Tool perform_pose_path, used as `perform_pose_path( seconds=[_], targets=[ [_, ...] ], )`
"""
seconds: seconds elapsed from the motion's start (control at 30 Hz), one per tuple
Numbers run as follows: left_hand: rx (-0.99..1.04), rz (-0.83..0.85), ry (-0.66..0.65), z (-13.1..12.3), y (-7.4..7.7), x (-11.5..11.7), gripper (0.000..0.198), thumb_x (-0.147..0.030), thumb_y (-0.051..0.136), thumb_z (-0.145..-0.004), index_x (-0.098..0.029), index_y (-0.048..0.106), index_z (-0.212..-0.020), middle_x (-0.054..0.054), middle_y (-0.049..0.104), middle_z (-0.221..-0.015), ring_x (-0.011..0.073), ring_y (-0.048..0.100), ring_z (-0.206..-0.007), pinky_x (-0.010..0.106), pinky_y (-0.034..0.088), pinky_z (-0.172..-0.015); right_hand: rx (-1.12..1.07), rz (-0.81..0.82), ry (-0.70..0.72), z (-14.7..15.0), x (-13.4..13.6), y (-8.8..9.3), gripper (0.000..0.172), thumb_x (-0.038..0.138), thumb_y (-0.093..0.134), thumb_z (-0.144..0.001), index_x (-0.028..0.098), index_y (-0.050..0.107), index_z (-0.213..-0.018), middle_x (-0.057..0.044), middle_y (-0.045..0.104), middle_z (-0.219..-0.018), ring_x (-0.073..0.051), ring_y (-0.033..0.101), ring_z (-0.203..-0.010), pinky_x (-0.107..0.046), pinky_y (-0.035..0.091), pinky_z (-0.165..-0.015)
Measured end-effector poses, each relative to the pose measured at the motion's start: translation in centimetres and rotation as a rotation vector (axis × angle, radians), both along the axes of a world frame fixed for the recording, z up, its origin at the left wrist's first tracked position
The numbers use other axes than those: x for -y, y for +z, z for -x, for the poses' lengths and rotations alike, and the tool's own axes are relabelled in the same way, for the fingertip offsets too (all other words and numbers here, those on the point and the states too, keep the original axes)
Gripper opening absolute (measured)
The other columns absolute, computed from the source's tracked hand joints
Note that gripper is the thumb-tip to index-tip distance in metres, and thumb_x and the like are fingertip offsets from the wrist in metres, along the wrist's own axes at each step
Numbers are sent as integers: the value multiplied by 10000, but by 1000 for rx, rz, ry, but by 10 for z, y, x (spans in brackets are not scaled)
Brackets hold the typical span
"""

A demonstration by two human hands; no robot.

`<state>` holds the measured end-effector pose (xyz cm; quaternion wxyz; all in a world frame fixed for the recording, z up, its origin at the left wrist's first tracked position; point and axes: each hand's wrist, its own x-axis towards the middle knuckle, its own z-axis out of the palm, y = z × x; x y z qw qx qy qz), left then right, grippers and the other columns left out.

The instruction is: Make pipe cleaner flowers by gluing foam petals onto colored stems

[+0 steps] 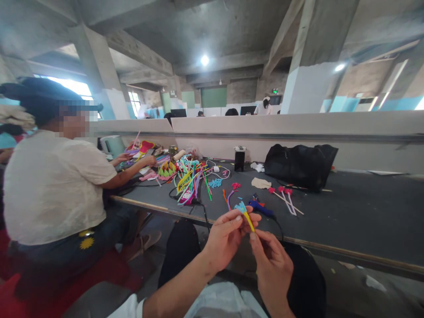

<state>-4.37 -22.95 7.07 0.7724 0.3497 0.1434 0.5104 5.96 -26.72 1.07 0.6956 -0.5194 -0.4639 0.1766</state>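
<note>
Held over the table's front edge is a small pipe-cleaner flower with a light blue head and a yellow stem [248, 219]. My left hand [227, 236] is closed around it just below the blue head. The stem's lower end is pinched between the thumb and fingers of my right hand [273, 260]. Just beyond my hands lies a dark blue glue gun [260, 207] with a cord. Purple and orange pipe-cleaner pieces [229, 201] lie to its left. Farther right are red-pink flower heads on pale stems [287, 196].
A tangled heap of coloured pipe cleaners [192, 179] covers the table's left part, beside small blue pieces [215, 183]. Toward the back stand a black box [240, 160] and a black bag [300, 168]. At left, a co-worker [56, 176] handles craft pieces.
</note>
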Motion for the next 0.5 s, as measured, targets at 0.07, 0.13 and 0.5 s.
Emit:
perform_pose_path(
  seconds=[0.07, 0.13, 0.5],
  targets=[
    [7, -1, -16, 1, 1, 0, 252, -180, 646, -781, -108, 702, -1017, 157, 711, -1020, 233, 644, -955, 327, 423, -880, -18, 12, -5, 0, 1, 0, 197, 379, 656, -784, 193, 708, -825, -23, 686, -779, -148, 602, -651, -251, 479, -640],
    [3, 3, -10, 0, 2, 2, 252, -227, 642, -796, -117, 700, -1015, 163, 700, -1051, 238, 636, -971, 327, 426, -869, -28, 25, -6, 0, 1, 1, 213, 393, 646, -788, 193, 710, -825, -24, 683, -769, -145, 589, -628, -243, 461, -593],
    [-113, -38, 120, -6, 7, 8, 218, -278, 668, -808, -141, 713, -972, 100, 715, -862, 168, 626, -818, 250, 433, -736, -8, 68, -6, 3, 1, 7, 262, 439, 648, -766, 184, 707, -778, -9, 647, -663, -140, 552, -567, -235, 419, -527]
  ],
)
